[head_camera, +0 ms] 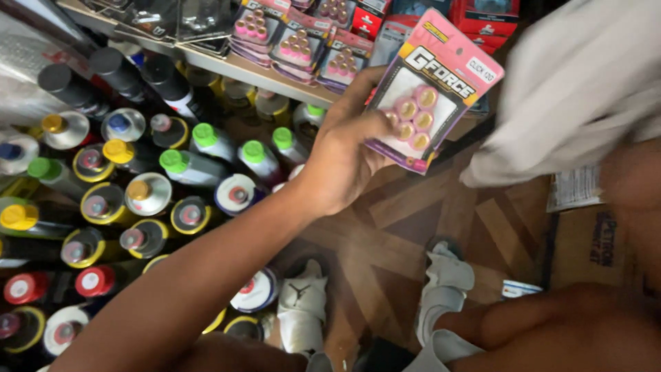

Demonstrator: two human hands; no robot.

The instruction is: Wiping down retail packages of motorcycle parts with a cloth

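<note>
On the far left, many spray cans with coloured plastic caps (124, 200), yellow, green, red and white, stood close together on the floor, seen from above. Above them ran a long wooden shelf (227, 67), and on it lay several flat pink packs of small round rollers (299, 43), side by side. The left hand (344, 155) reached out from the lower left, in front of the shelf and above the cans. Its fingers were closed around a flat pink and purple blister pack with six small round rollers (430, 93), the thumb on the front and the other fingers behind it. The pack was tilted, held in the air just beside the shelf edge. Below, two feet in white sandals (303, 306) stood on a brown patterned floor (385, 227). To the right, a blurred white cloth (571, 89) hid the right hand, so I cannot tell its fingers. A brown cardboard box (592, 248) sat at the right edge.
</note>
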